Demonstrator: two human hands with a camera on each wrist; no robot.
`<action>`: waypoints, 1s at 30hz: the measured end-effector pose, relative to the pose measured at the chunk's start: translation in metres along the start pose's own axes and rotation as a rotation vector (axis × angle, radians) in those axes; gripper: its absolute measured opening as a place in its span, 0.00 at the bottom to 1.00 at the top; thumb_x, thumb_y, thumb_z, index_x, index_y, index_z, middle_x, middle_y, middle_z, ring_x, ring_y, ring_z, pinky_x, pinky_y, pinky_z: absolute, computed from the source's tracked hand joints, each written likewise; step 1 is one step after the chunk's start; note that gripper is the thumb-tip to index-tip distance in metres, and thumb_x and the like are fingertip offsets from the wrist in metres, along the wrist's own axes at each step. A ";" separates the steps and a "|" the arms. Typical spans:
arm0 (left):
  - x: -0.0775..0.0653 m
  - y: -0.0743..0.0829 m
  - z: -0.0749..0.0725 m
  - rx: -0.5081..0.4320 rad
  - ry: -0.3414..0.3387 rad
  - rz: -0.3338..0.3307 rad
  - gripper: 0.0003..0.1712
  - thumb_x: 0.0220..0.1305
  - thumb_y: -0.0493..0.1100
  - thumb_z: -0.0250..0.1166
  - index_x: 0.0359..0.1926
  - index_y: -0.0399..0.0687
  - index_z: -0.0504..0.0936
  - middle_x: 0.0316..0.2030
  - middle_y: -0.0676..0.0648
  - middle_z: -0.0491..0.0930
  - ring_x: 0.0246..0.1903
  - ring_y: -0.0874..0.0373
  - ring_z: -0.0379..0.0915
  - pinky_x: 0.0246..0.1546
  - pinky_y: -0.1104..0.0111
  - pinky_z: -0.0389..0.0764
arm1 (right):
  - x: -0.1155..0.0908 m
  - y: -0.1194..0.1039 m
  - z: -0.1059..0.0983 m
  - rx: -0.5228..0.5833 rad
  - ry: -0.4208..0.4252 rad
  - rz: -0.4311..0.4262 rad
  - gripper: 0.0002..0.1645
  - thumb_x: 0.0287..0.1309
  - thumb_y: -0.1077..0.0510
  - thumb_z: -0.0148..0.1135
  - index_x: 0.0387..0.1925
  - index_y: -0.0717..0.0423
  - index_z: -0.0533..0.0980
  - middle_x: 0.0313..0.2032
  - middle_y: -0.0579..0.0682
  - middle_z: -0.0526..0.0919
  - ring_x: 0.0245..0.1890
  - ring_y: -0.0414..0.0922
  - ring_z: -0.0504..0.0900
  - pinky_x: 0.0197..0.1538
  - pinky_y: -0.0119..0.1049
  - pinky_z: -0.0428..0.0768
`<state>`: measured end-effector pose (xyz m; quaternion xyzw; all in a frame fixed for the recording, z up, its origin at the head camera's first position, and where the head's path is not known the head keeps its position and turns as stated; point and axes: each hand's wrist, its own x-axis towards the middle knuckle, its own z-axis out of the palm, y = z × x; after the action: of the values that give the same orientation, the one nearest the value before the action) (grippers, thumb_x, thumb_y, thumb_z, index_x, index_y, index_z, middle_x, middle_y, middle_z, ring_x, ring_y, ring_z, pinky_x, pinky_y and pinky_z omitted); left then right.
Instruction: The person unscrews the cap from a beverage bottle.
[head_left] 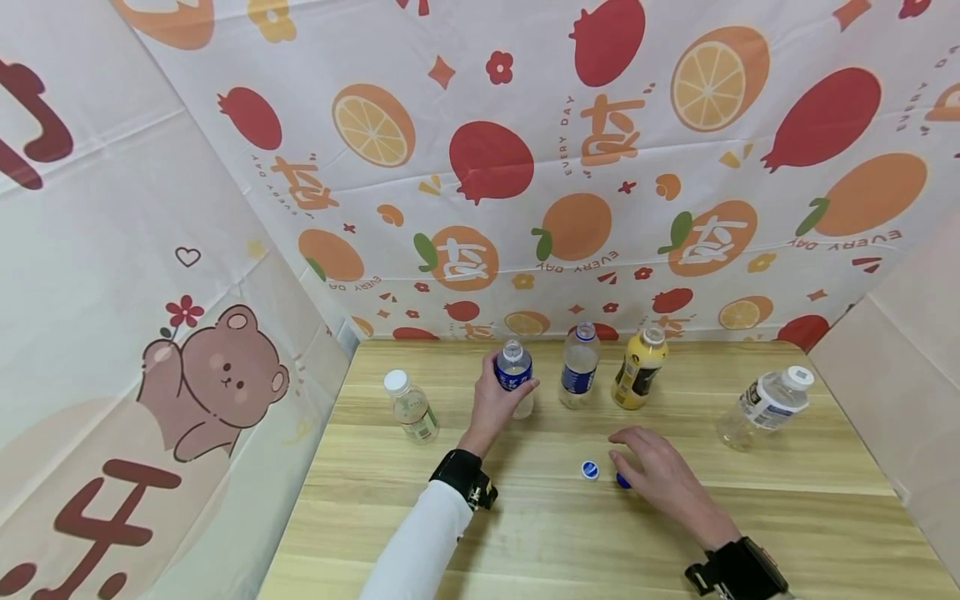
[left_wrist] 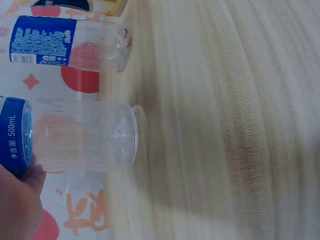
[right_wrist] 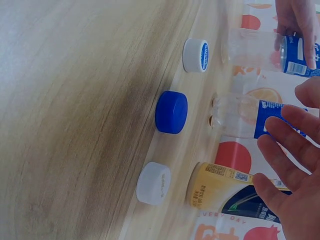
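My left hand (head_left: 498,398) grips a clear plastic bottle (left_wrist: 82,135) around its blue label. The bottle is upright and its mouth has no cap; its base is at or just above the wooden table. With fingers loosely spread and nothing in them, my right hand (head_left: 663,475) hovers over the caps. Under it lie a blue cap (right_wrist: 171,112) and a white cap (right_wrist: 153,183), the latter hidden in the head view. A white cap with a blue top (head_left: 590,471) lies to their left.
Behind stand an uncapped blue-labelled bottle (head_left: 579,367) and an uncapped yellow bottle (head_left: 640,368). A white-capped bottle (head_left: 412,408) stands at left, another white-capped bottle (head_left: 765,408) at right. A fruit-print cloth (head_left: 525,250) hangs along the table's (head_left: 540,542) back edge.
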<state>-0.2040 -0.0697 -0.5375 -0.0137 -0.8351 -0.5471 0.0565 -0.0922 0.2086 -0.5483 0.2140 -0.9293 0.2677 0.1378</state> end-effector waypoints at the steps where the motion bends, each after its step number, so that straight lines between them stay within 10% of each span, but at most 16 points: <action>1: 0.000 -0.002 0.000 -0.003 0.001 -0.003 0.49 0.56 0.53 0.80 0.71 0.45 0.63 0.61 0.37 0.77 0.61 0.42 0.75 0.62 0.46 0.77 | 0.000 0.000 0.000 0.000 0.001 -0.003 0.13 0.59 0.62 0.73 0.46 0.57 0.84 0.45 0.49 0.87 0.45 0.49 0.86 0.48 0.50 0.85; 18: -0.008 -0.014 -0.001 0.045 -0.088 -0.004 0.67 0.51 0.51 0.83 0.81 0.43 0.49 0.75 0.35 0.62 0.73 0.40 0.61 0.72 0.44 0.63 | -0.002 0.005 -0.003 0.007 -0.015 0.052 0.16 0.62 0.59 0.71 0.50 0.59 0.82 0.47 0.54 0.87 0.48 0.54 0.85 0.51 0.55 0.84; 30: -0.042 -0.040 -0.030 0.234 -0.183 0.051 0.59 0.58 0.59 0.78 0.78 0.37 0.57 0.76 0.34 0.59 0.74 0.38 0.58 0.72 0.45 0.63 | -0.003 0.015 -0.036 0.013 0.042 0.157 0.25 0.67 0.59 0.67 0.62 0.63 0.75 0.59 0.64 0.79 0.57 0.64 0.78 0.56 0.66 0.77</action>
<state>-0.1629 -0.1116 -0.5667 -0.0779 -0.8942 -0.4408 -0.0048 -0.0919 0.2414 -0.5265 0.1358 -0.9383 0.2881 0.1345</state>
